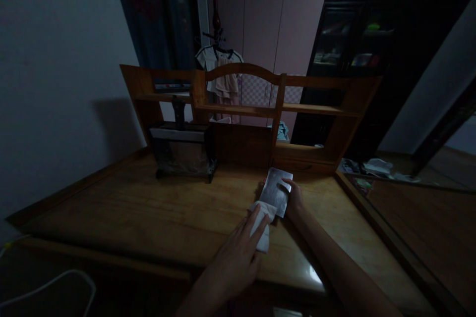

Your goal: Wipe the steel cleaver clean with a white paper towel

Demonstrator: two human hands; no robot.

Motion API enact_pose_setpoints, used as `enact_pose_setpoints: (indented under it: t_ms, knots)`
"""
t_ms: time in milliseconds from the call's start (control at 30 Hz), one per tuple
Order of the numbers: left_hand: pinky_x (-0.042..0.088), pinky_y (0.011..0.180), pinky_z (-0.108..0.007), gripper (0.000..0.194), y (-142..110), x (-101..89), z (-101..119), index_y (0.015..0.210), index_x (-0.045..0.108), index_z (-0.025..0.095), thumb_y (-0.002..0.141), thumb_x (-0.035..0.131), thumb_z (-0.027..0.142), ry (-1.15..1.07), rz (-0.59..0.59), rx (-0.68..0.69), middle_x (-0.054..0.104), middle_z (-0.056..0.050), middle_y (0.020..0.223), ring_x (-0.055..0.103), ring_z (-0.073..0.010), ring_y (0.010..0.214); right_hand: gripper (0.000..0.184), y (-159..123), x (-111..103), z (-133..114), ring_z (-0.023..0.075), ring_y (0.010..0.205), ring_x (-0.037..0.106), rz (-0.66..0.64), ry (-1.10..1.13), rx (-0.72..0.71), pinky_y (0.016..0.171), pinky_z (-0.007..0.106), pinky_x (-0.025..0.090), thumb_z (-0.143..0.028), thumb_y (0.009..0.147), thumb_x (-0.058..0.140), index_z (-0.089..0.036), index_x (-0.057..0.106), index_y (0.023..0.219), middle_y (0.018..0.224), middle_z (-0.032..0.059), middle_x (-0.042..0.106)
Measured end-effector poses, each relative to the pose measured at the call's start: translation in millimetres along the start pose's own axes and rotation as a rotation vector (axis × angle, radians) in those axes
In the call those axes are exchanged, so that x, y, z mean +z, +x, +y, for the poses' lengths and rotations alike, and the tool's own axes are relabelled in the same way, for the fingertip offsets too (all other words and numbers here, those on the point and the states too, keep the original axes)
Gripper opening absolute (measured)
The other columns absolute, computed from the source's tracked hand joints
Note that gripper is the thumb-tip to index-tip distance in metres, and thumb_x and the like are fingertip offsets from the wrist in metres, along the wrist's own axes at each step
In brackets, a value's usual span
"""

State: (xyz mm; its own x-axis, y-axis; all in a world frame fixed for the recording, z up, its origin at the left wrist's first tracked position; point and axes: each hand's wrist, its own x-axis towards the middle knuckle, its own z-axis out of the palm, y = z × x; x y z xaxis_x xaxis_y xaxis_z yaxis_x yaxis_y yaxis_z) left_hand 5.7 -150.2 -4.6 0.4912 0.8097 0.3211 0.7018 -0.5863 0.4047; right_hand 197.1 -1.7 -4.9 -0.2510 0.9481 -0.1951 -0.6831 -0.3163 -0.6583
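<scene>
A flat, shiny silver rectangular plate (275, 189) is held tilted above the wooden desk (178, 213). My right hand (294, 199) grips its right edge, with fingers lying over the face and the thumb side partly hidden. In my left hand (243, 247) is a folded white cloth or tissue (264, 237), pressed under the fingers. The upper end of the cloth touches or overlaps the plate's lower left corner. What exactly the silver plate is, I cannot make out in the dim light.
At the back left of the desk stands a dark-framed box-like object (182, 151) with a clear front. A wooden shelf unit (240, 109) runs along the desk's rear edge. Pale wall (63, 79) bounds the left side. A white cable (70, 273) hangs at lower left.
</scene>
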Motion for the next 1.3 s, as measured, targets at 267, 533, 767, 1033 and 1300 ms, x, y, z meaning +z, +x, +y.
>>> enact_pose_setpoints:
  t_ms: [267,533,767,1033,1300]
  knots:
    - [0.026,0.116,-0.041,0.085,13,35.7,-11,0.150,0.017,0.021,0.072,0.037,-0.007,0.166,0.103,-0.039,0.013,-0.002,0.158,0.014,-0.0209,0.144,0.033,-1,2,-1,0.0274,0.071,0.070,0.058,-0.025,0.019,0.067,0.038,0.057,-0.034,0.075,0.055,-0.009,0.067,0.094,0.077,0.0129,0.074]
    - [0.024,0.118,-0.038,0.089,4,31.1,-11,0.150,0.015,0.016,0.067,0.033,-0.010,0.133,0.051,0.007,0.010,-0.002,0.158,0.006,-0.0185,0.145,0.025,-1,-1,-1,0.0243,0.057,0.066,0.145,-0.045,0.021,0.059,0.038,0.056,-0.037,0.075,0.057,-0.016,0.066,0.085,0.062,0.0074,0.070]
    - [0.027,0.117,-0.039,0.088,-20,31.5,-9,0.151,0.008,0.017,0.069,0.029,-0.009,0.139,0.037,0.018,0.009,-0.005,0.158,0.008,-0.0193,0.144,0.034,4,-4,1,0.0258,0.070,0.070,0.037,-0.018,-0.025,0.065,0.038,0.056,-0.034,0.074,0.056,-0.012,0.066,0.098,0.083,0.0107,0.074]
    - [0.035,0.112,-0.040,0.096,-59,31.6,-5,0.151,0.000,0.017,0.063,0.030,-0.008,0.171,0.076,0.071,0.020,-0.009,0.155,0.019,-0.0222,0.142,0.028,3,-6,-1,0.0256,0.068,0.069,0.090,-0.049,-0.023,0.064,0.038,0.057,-0.034,0.074,0.058,-0.016,0.066,0.093,0.077,0.0090,0.074]
    - [0.036,0.111,-0.041,0.096,-64,34.0,-8,0.151,0.002,0.019,0.063,0.028,-0.008,0.148,0.146,0.069,0.023,-0.008,0.154,0.024,-0.0216,0.141,0.023,0,-2,-2,0.0220,0.058,0.067,0.127,-0.087,-0.011,0.057,0.034,0.056,-0.032,0.075,0.059,-0.016,0.067,0.088,0.069,0.0067,0.072]
